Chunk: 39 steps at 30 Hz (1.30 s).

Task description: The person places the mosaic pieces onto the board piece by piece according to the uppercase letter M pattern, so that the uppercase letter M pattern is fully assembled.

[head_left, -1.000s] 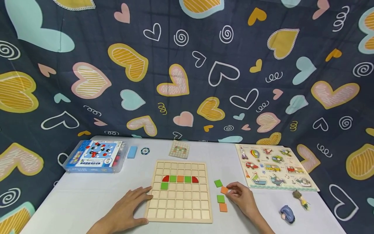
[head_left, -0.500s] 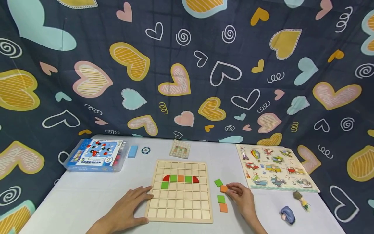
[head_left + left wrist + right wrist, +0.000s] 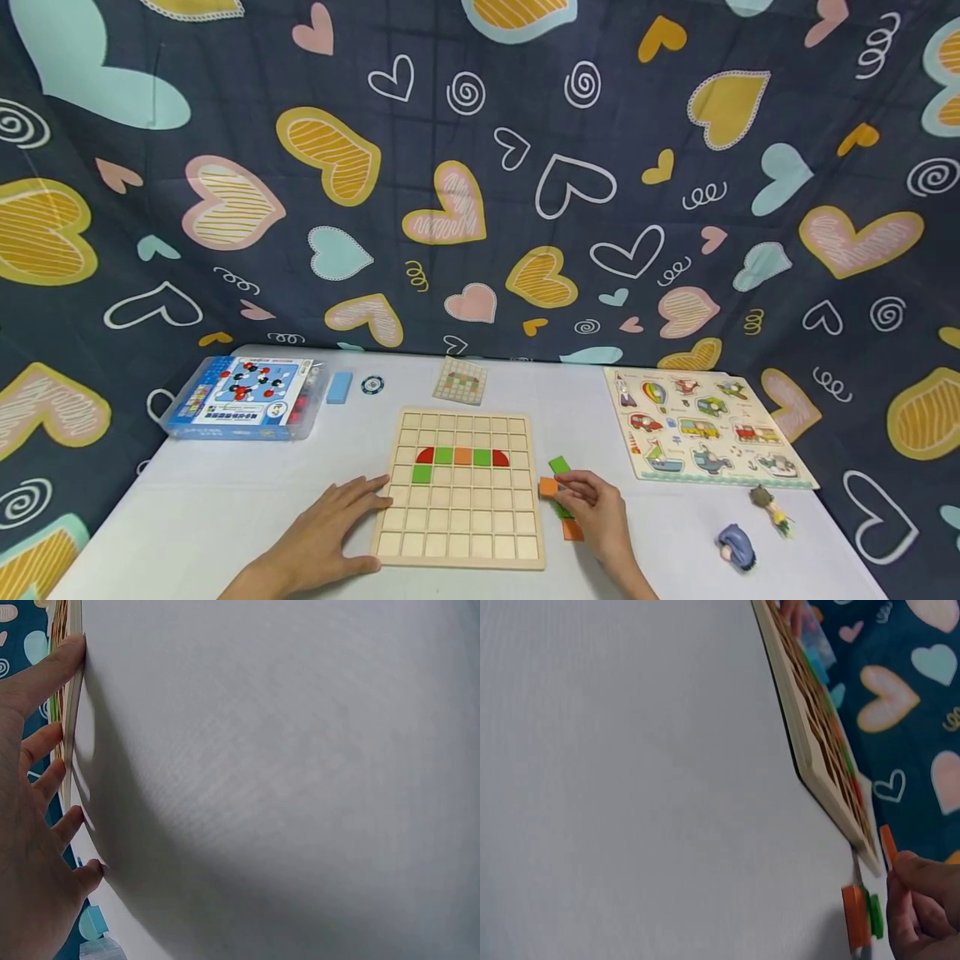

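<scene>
A wooden grid board [image 3: 457, 500] lies on the table, its upper cells holding red rounded pieces, green squares and an orange square. My left hand [image 3: 318, 533] rests at the board's left edge, fingers spread and touching the rim, as the left wrist view also shows. Beside the right edge, my right hand [image 3: 600, 512] pinches an orange square tile [image 3: 548, 487] between thumb and fingers, raised off the table. Beneath and behind that hand lie a green tile [image 3: 558, 466], another green one partly hidden, and an orange tile [image 3: 572, 530].
A small pattern card [image 3: 461, 382] lies behind the board. At the back left are a plastic box [image 3: 247, 400], a blue block [image 3: 339, 388] and a round chip [image 3: 372, 385]. A picture puzzle board [image 3: 708, 429] and two small figures [image 3: 737, 547] stand on the right.
My right hand has lifted the orange tile and carried it left towards the board's right edge. My left hand has stayed in place.
</scene>
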{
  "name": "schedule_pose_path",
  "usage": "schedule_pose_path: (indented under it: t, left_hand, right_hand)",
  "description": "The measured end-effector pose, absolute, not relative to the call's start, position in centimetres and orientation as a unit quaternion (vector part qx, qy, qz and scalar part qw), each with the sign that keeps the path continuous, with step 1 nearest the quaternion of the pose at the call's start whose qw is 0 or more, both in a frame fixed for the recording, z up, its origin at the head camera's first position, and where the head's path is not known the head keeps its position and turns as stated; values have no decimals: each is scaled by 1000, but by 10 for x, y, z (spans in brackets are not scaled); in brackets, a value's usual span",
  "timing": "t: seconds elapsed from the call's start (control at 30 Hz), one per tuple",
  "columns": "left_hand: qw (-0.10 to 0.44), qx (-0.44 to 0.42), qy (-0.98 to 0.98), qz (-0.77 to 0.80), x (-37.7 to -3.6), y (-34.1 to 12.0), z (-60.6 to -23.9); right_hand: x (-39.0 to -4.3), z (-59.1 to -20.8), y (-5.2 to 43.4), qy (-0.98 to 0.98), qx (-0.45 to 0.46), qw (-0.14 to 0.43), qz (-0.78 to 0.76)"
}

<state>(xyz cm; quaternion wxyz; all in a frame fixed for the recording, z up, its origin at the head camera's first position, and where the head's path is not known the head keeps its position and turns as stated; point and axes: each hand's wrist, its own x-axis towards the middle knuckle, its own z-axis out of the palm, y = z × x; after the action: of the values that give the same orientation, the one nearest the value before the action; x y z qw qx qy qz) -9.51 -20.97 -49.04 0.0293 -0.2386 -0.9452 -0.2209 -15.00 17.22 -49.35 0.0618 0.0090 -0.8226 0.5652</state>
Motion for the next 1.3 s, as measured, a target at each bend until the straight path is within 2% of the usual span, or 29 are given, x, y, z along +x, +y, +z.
schedule_pose_path:
  t: [0.4, 0.7, 1.1, 1.3]
  left_hand:
    - [-2, -220, -949, -224, -95, -209, -490]
    - [20, -233, -946, -225, -95, -209, -489]
    - [-4, -219, -949, -227, -96, -210, -490]
    - [-2, -221, -948, -229, -95, -210, -490]
  right_hand:
    - [-146, -493, 136, -785, 49, 39, 616]
    - [-141, -496, 107, -756, 92, 12, 648]
    - [-137, -497, 73, -751, 117, -18, 650]
    - [-135, -498, 57, -754, 128, -11, 644]
